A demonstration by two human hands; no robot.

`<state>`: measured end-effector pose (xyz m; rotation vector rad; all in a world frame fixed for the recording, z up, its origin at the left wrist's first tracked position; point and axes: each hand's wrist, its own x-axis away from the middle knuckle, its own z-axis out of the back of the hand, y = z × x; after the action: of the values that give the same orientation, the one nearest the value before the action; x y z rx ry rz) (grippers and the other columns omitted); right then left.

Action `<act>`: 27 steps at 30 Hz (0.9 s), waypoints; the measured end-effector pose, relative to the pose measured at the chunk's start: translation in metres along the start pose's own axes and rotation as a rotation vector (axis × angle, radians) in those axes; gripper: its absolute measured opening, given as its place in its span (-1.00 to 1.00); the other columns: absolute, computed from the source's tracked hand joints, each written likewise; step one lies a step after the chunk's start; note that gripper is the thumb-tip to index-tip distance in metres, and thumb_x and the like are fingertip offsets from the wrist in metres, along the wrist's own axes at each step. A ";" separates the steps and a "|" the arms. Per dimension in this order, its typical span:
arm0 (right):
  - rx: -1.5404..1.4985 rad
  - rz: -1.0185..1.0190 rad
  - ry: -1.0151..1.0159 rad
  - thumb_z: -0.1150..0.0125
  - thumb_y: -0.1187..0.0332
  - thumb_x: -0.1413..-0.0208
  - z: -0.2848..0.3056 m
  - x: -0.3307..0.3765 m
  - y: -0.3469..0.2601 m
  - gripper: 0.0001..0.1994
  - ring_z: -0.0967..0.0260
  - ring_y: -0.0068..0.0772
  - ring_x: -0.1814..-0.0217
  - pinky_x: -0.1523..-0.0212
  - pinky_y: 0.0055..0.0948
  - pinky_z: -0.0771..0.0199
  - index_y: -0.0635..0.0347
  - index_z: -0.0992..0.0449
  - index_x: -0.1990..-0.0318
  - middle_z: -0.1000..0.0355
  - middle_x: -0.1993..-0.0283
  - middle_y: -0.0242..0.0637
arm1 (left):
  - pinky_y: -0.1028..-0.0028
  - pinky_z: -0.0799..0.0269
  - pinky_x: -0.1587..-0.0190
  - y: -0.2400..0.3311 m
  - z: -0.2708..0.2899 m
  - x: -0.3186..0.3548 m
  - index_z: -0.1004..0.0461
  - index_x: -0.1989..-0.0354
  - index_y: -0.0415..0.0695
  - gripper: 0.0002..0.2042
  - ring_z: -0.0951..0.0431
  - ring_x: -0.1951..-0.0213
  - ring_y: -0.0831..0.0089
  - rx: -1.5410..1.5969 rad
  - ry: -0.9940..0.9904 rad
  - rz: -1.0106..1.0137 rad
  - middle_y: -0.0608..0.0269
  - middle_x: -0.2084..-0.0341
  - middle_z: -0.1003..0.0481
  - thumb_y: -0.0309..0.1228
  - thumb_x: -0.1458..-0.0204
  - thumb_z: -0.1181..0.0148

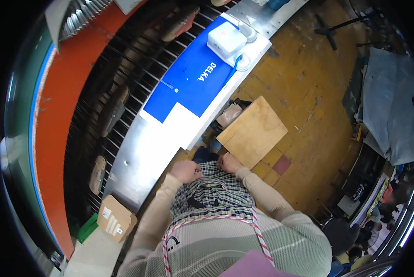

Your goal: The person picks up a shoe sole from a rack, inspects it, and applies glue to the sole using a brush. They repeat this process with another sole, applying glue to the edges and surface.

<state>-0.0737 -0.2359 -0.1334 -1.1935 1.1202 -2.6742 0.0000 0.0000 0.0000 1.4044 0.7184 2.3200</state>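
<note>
A dark-and-white checked apron (214, 194) hangs at my waist, with a red-and-white cord (166, 244) running up on either side. My left hand (187, 171) is closed on the apron's left edge, its fingers bent over the cloth. On the other side, my right hand (230, 163) pinches the apron's lower right edge. Cloth is spread between the two hands, and a small dark patch shows in its middle. A wooden board (254, 131), like a stool top, lies just beyond my right hand.
Along my left runs a metal bench (137, 157) with a blue-and-white mat (188, 69) and a white box (226, 39) on it. Behind it, shoe-shaped pieces (117, 108) rest on a rod rack. A cardboard box (117, 219) stands at lower left. People sit far right.
</note>
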 end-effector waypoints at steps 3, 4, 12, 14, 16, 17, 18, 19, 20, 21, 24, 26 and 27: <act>-0.015 0.030 0.323 -0.33 0.24 -0.04 0.088 -0.020 -0.057 -0.79 -0.53 0.07 0.24 0.21 -0.09 -0.50 0.20 -0.58 0.31 -0.56 0.36 -0.01 | 0.29 -0.52 0.14 -0.023 -0.001 0.018 -0.64 0.19 -0.17 -0.60 -0.64 0.28 0.13 0.372 0.264 0.057 0.04 0.36 -0.63 -0.03 -0.07 -0.29; -0.121 0.197 0.427 -0.32 0.23 -0.06 0.109 -0.028 -0.069 -0.78 -0.52 0.07 0.24 0.22 -0.10 -0.49 0.21 -0.57 0.33 -0.56 0.36 -0.03 | 0.30 -0.52 0.12 -0.035 -0.005 0.021 -0.63 0.16 -0.17 -0.59 -0.64 0.26 0.14 0.472 0.292 0.042 0.05 0.34 -0.64 -0.04 -0.07 -0.29; 0.404 0.170 0.083 -0.33 0.22 -0.04 0.099 -0.035 -0.127 -0.75 -0.52 0.00 0.13 0.13 -0.09 -0.52 0.21 -0.56 0.26 -0.54 0.24 0.00 | 0.32 -0.36 -0.16 -0.066 -0.058 0.000 -0.47 -0.17 -0.07 -0.42 -0.51 -0.09 0.10 0.310 -0.174 0.014 -0.03 -0.03 -0.53 0.13 -0.21 0.01; 0.406 0.081 0.123 -0.32 0.23 -0.04 0.097 -0.035 -0.151 -0.79 -0.51 0.01 0.10 0.11 -0.07 -0.52 0.16 -0.56 0.29 -0.52 0.23 0.01 | 0.32 -0.39 -0.12 -0.068 -0.061 0.007 -0.47 -0.17 -0.09 -0.41 -0.52 -0.07 0.09 0.371 -0.111 0.028 -0.05 -0.02 -0.53 0.15 -0.20 0.01; 0.386 0.198 0.375 -0.33 0.23 -0.03 0.122 -0.043 -0.165 -0.79 -0.51 -0.01 0.08 0.10 -0.07 -0.53 0.13 -0.55 0.26 -0.51 0.18 -0.05 | 0.34 -0.40 -0.11 -0.065 -0.059 0.012 -0.46 -0.17 -0.10 -0.42 -0.53 -0.06 0.10 0.460 -0.067 0.035 -0.05 -0.02 -0.53 0.13 -0.20 0.00; 0.345 0.234 0.536 -0.32 0.22 -0.04 0.147 -0.051 -0.166 -0.76 -0.50 0.00 0.06 0.10 -0.08 -0.53 0.13 -0.52 0.22 -0.50 0.14 -0.09 | 0.35 -0.40 -0.10 -0.063 -0.055 0.014 -0.46 -0.17 -0.11 -0.42 -0.53 -0.05 0.11 0.499 -0.047 0.044 -0.05 -0.02 -0.53 0.12 -0.21 -0.01; 0.332 0.287 0.705 -0.27 0.23 -0.08 0.186 -0.066 -0.165 -0.68 -0.47 0.06 -0.01 0.04 -0.01 -0.52 0.13 -0.48 0.04 -0.47 0.09 0.02 | 0.32 -0.40 -0.12 -0.060 -0.051 0.018 -0.46 -0.16 -0.15 -0.45 -0.52 -0.07 0.08 0.503 0.007 0.045 -0.07 -0.03 -0.52 0.05 -0.20 -0.07; 0.310 0.243 0.828 -0.26 0.25 -0.08 0.239 -0.090 -0.166 -0.65 -0.45 0.07 -0.05 0.02 -0.04 -0.51 0.13 -0.47 -0.02 -0.46 0.04 0.03 | 0.31 -0.39 -0.12 -0.058 -0.046 0.019 -0.46 -0.15 -0.16 -0.45 -0.52 -0.08 0.06 0.460 0.100 0.009 -0.08 -0.03 -0.52 0.03 -0.19 -0.09; 0.302 0.185 0.975 -0.25 0.28 -0.08 0.292 -0.115 -0.169 -0.66 -0.45 0.08 -0.05 0.00 -0.07 -0.50 0.15 -0.50 -0.01 -0.48 0.03 0.01 | 0.29 -0.39 -0.13 -0.057 -0.043 0.025 -0.46 -0.15 -0.18 -0.46 -0.51 -0.08 0.05 0.418 0.191 -0.023 -0.09 -0.03 -0.51 0.02 -0.18 -0.12; 0.297 0.130 1.017 -0.24 0.21 -0.10 0.343 -0.137 -0.169 -0.67 -0.45 0.06 -0.06 -0.05 -0.06 -0.47 0.14 -0.55 0.02 -0.51 0.04 0.03 | 0.28 -0.38 -0.14 -0.059 -0.043 0.032 -0.46 -0.15 -0.19 -0.46 -0.50 -0.09 0.03 0.367 0.296 -0.065 -0.10 -0.04 -0.51 0.00 -0.17 -0.14; 0.334 0.189 0.944 -0.13 0.01 -0.19 0.431 -0.211 -0.163 -0.61 -0.46 0.04 -0.09 -0.14 -0.08 -0.43 -0.05 -0.57 -0.06 -0.53 0.01 -0.05 | 0.28 -0.39 -0.15 -0.068 -0.038 0.042 -0.45 -0.15 -0.21 -0.47 -0.51 -0.10 0.05 0.493 0.354 0.000 -0.12 -0.04 -0.51 -0.04 -0.17 -0.17; 0.367 0.106 0.798 -0.05 -0.09 -0.21 0.455 -0.264 -0.162 -0.57 -0.46 0.04 -0.09 -0.17 -0.11 -0.42 -0.18 -0.55 -0.12 -0.54 -0.01 -0.10 | 0.33 -0.43 -0.09 -0.072 -0.030 0.047 -0.46 -0.14 -0.21 -0.51 -0.55 -0.04 0.16 0.606 0.359 0.024 -0.07 0.02 -0.55 -0.10 -0.18 -0.20; 0.431 0.089 0.683 0.01 -0.15 -0.23 0.461 -0.286 -0.159 -0.56 -0.38 -0.01 -0.23 -0.25 -0.07 -0.35 -0.30 -0.53 -0.14 -0.50 -0.12 -0.19 | 0.36 -0.45 -0.06 -0.073 -0.026 0.052 -0.48 -0.12 -0.21 -0.54 -0.57 0.00 0.22 0.682 0.322 0.051 -0.04 0.07 -0.58 -0.13 -0.18 -0.22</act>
<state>0.4721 -0.3179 -0.0111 -0.1568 0.5237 -3.0915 -0.0452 0.0803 -0.0145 1.2905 1.7092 2.4832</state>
